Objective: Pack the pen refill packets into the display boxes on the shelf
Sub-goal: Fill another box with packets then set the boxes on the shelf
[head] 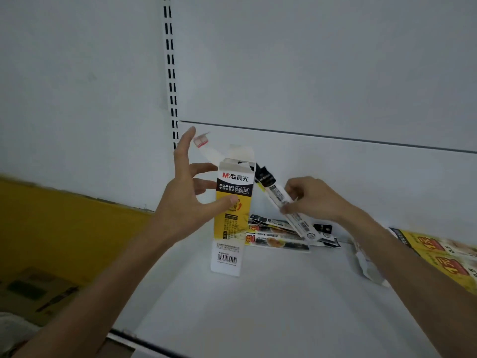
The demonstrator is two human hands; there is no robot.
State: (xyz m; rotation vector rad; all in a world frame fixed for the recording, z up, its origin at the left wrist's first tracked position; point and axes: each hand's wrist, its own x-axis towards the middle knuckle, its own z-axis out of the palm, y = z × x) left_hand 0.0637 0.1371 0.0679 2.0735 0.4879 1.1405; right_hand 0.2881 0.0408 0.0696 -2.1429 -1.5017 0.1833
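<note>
**Packet angled into the open box**

The left hand (185, 200) grips the yellow-and-white display box (229, 241) and stands it upright on the shelf (258, 306), a little in from the back edge. Its thumb presses the printed front and the other fingers (204, 167) brace the far side, the forefinger raised clear. The hold appears meant to steady the box and leave its opened top flaps free.

The right hand (312, 197) pinches a refill packet (268, 182) at its middle between thumb and curled fingers. The packet slants, its black upper end at the box mouth and its lower end pointing down toward the shelf. The tilt likely lets the long sleeve clear the flaps. Whether the tip is already inside cannot be told.

More loose packets (276, 236) lie in a heap along the back edge, just behind and to the right of the box, within easy reach. Flattened yellow packaging (438, 251) lies toward the shelf's right edge, beside a torn white wrapper (366, 264).
</note>
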